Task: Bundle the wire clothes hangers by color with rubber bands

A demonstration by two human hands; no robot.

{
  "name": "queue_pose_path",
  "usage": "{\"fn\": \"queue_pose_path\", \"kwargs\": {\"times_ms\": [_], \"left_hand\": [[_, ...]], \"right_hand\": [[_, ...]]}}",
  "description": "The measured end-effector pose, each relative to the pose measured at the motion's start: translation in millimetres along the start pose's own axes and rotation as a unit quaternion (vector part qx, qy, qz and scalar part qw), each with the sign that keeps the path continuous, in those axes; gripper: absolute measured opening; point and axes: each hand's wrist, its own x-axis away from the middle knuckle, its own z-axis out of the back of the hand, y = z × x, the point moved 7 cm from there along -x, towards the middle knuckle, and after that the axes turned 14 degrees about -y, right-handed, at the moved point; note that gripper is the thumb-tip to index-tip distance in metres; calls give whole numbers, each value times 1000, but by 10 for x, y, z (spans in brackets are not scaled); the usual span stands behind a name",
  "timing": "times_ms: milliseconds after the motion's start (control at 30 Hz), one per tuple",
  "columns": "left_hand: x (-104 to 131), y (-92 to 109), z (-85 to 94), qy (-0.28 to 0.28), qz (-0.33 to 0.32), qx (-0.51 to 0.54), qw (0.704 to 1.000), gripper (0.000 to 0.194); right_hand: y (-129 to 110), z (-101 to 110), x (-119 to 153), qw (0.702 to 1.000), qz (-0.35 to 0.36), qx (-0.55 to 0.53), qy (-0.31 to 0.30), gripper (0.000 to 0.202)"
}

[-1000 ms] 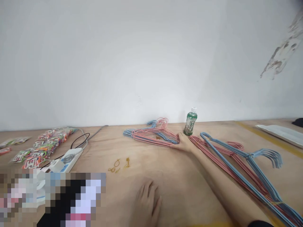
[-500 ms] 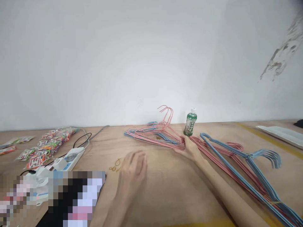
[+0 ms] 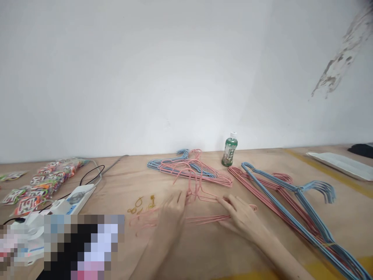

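Note:
A few pink wire hangers (image 3: 201,220) are between my two hands, a little above the table, with their hooks pointing away from me. Their left ends are blurred by motion. My left hand (image 3: 171,212) is closed on them left of the hook necks. On the other side, my right hand (image 3: 243,216) grips the right shoulder, its fingertips on the wire. Just beyond lies a pile of pink hangers (image 3: 217,177) over blue hangers (image 3: 154,164). Several yellowish rubber bands (image 3: 139,202) lie on the table left of my left hand.
Bundled blue hangers (image 3: 271,179) lie over dark pink hangers (image 3: 256,192) at right. A green-labelled bottle (image 3: 230,151) stands near the wall. At left are colourful packets (image 3: 37,190), a power strip (image 3: 78,196) with cables and a blurred-out device (image 3: 84,249). A white tray (image 3: 340,165) lies far right.
My right hand has drawn some pink hangers from the back pile toward me, and my left hand has come onto them. The remaining pink hangers lie flatter on the pile.

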Motion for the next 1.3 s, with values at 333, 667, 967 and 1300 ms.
{"fn": "queue_pose_path", "kwargs": {"times_ms": [333,667,967,1300], "left_hand": [[168,299,173,-7,-4,13,1000,20],[230,308,4,-79,30,85,993,25],[462,313,-199,-44,37,118,991,28],[447,254,-453,-194,119,111,967,43]], "right_hand": [[-245,-220,54,989,-27,-138,-54,76],[-500,182,-261,900,-56,-416,-116,30],[61,51,-572,951,-117,-205,-200,23],[1384,-927,-1129,938,-275,-95,-190,31]]}}
